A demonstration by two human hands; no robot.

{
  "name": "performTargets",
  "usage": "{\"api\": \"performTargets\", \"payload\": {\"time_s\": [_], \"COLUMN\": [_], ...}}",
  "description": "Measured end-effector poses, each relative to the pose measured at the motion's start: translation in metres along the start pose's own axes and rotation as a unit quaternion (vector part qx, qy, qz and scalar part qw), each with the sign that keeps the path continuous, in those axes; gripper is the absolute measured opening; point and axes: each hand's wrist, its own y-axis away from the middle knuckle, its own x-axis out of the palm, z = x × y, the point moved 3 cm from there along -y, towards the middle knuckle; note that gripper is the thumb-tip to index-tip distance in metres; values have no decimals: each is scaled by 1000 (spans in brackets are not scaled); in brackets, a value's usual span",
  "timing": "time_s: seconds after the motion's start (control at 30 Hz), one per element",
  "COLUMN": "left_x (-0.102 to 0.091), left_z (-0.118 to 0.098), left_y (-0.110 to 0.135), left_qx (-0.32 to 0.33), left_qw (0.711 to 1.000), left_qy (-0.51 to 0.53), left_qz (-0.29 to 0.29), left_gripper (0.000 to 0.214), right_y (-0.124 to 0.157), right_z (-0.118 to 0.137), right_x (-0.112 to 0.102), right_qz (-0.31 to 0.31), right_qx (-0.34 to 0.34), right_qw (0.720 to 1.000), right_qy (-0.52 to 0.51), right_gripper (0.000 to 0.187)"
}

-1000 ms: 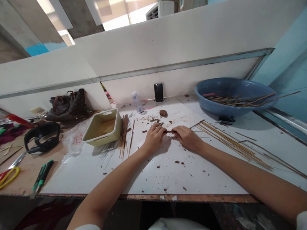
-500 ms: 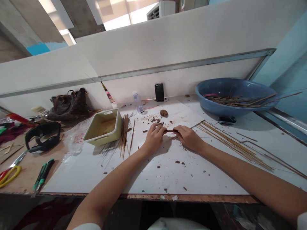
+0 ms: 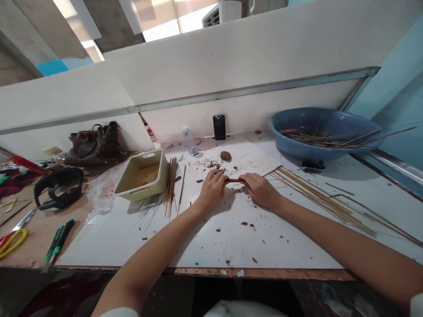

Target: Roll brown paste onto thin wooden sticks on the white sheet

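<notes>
Both hands are closed, pinching a thin brown paste-coated stick [image 3: 234,180] between them: left hand [image 3: 213,190] at its 9 o'clock end, right hand [image 3: 259,190] at its 3 o'clock end. Its long axis lies level over a white board [image 3: 158,246], with a round brown paste lump [image 3: 225,156] at 12 o'clock.

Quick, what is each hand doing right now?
Left hand: closed, holding one end of a slender brown paste-coated stick.
Right hand: closed, holding the stick's other end.
</notes>
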Motion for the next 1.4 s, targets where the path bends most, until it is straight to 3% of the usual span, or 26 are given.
{"api": "performTargets", "payload": {"time_s": [0.67,1.17,1.4], "left_x": [-2,6,10], "left_z": [1,3,6], "left_y": [-4,-1,3], "left_qx": [-25,-2,5], "left_qw": [999,996,997], "left_qy": [28,46,25], "left_qz": [31,72,77], "left_gripper": [15,22,17], "right_y": [-1,-1,1], "right_z": [-1,-1,-1], "right_x": [0,4,4], "right_qz": [-14,19,21], "right_qx": [16,0,-14], "right_qw": [1000,1000,1000], "right_qy": [4,-24,-19], "right_gripper": [15,34,29]}}
